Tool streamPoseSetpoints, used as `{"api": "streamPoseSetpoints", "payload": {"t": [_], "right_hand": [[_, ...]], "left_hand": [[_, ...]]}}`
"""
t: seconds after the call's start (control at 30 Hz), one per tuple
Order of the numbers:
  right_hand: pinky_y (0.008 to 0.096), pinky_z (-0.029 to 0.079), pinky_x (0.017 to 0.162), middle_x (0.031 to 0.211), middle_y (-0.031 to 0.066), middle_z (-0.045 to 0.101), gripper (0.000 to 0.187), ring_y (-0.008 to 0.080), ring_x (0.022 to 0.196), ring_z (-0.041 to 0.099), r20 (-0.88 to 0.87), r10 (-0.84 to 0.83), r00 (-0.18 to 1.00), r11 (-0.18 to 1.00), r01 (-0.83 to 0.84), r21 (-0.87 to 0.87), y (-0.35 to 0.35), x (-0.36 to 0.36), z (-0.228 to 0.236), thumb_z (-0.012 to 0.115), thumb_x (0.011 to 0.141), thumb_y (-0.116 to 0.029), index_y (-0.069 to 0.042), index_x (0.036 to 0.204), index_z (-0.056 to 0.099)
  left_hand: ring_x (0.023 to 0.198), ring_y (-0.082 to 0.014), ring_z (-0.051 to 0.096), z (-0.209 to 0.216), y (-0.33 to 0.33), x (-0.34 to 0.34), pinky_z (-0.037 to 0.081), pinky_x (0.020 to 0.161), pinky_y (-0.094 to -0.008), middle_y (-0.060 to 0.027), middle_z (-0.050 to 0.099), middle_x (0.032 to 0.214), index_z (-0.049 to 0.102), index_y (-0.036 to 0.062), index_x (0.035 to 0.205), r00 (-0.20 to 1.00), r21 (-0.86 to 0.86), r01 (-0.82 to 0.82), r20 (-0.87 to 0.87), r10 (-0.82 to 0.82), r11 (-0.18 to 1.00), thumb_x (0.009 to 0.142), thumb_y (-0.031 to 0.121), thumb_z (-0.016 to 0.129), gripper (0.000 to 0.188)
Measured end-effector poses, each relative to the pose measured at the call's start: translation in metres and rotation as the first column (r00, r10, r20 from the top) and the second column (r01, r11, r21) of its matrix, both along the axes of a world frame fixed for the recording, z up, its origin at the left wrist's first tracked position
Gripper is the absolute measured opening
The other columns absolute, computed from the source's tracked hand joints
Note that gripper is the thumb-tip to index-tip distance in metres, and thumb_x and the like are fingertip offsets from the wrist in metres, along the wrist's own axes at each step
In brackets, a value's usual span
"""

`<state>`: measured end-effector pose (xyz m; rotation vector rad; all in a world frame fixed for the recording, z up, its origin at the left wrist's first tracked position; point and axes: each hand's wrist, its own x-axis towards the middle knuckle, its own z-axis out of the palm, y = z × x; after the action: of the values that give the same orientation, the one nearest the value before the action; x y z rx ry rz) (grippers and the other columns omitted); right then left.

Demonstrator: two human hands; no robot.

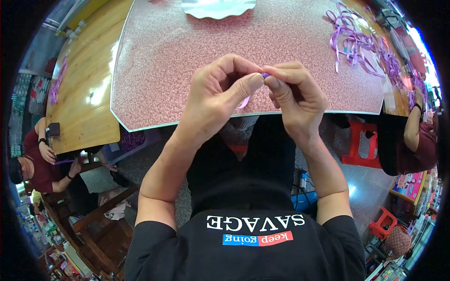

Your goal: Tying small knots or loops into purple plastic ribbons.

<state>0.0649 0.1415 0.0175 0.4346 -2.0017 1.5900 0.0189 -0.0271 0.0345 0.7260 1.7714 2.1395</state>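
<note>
Above the near edge of the pink speckled table (187, 89), my two hands meet fingertip to fingertip. A small bit of purple ribbon (266, 75) shows between them. Thumb and index finger of my left hand (220, 89) pinch it from one side. My right hand (297, 91) pinches it from the other, its remaining fingers curled in. Below my left thumb hangs a paler purple strip (243, 103), seemingly part of the same ribbon; my fingers hide how the two join.
A white scallop-edged dish (219, 8) stands at the far side. Tangled purple ribbons (354, 44) lie at the far right. Left is a wooden table (89, 89) with a person (42, 159) beside it; another person (412, 140) sits at right near a red stool (361, 145).
</note>
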Motion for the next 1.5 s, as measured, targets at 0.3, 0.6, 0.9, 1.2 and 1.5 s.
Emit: {"api": "streamPoseSetpoints", "payload": {"t": [0.3, 0.6, 0.9, 1.2, 1.5], "right_hand": [[0.017, 0.035, 0.055, 0.091, -0.0009, 0.057, 0.012, 0.002, 0.066, 0.044, 0.154, 0.104, 0.983, 0.985, -0.08, -0.152, 0.006, -0.005, 0.002, 0.06, 0.096, -0.01, -0.002, 0.106, 0.061], [0.0168, 0.034, 0.055, 0.087, -0.0016, 0.057, 0.017, 0.0016, 0.065, 0.042, 0.191, 0.209, 0.959, 0.951, -0.154, -0.268, 0.002, 0.001, 0.005, 0.058, 0.098, -0.014, -0.001, 0.109, 0.059], [0.0175, 0.033, 0.051, 0.089, -0.0001, 0.059, 0.018, 0.0018, 0.061, 0.042, 0.23, 0.24, 0.943, 0.923, -0.148, -0.354, 0.002, 0.005, 0.005, 0.058, 0.098, -0.014, -0.001, 0.109, 0.06], [0.0184, 0.034, 0.05, 0.093, 0.0048, 0.058, 0.017, 0.0044, 0.062, 0.046, 0.149, 0.315, 0.937, 0.872, -0.224, -0.435, 0.006, 0.005, 0.006, 0.06, 0.096, -0.012, 0.002, 0.105, 0.062], [0.0176, 0.04, 0.058, 0.097, 0.0076, 0.06, 0.013, 0.0048, 0.068, 0.049, -0.021, 0.186, 0.982, 0.98, -0.187, -0.069, 0.018, 0.004, 0.012, 0.063, 0.093, -0.007, -0.001, 0.104, 0.063]], "left_hand": [[0.078, -0.0047, 0.056, -0.007, 0.004, 0.001, 0.045, 0.065, -0.0188, -0.0011, 0.063, 0.092, 0.063, 0.0008, 0.109, 0.959, 0.189, 0.099, 0.243, -0.144, 0.977, 0.093, 0.018, 0.067, 0.024], [0.073, -0.0055, 0.053, -0.009, 0.007, 0.006, 0.043, 0.061, -0.0209, -0.0008, 0.06, 0.085, 0.06, 0.0015, 0.105, 0.999, -0.019, 0.043, 0.019, -0.043, 0.999, 0.097, 0.019, 0.06, 0.019], [0.065, -0.0163, 0.052, -0.01, 0.018, 0.014, 0.043, 0.058, -0.0295, -0.0105, 0.054, 0.076, 0.056, -0.0015, 0.1, 0.923, -0.122, -0.15, -0.373, 0.095, 0.981, 0.1, 0.014, 0.054, 0.015], [0.07, -0.017, 0.055, -0.008, 0.021, 0.018, 0.044, 0.061, -0.03, -0.0105, 0.055, 0.079, 0.055, -0.0004, 0.099, 0.925, -0.039, -0.11, -0.371, 0.088, 0.993, 0.101, 0.014, 0.051, 0.015], [0.074, -0.0143, 0.056, 0.003, 0.019, 0.018, 0.047, 0.068, -0.0289, -0.0073, 0.057, 0.08, 0.056, -0.0004, 0.098, 0.961, -0.059, 0.003, -0.277, -0.02, 0.998, 0.102, 0.019, 0.05, 0.021]]}}
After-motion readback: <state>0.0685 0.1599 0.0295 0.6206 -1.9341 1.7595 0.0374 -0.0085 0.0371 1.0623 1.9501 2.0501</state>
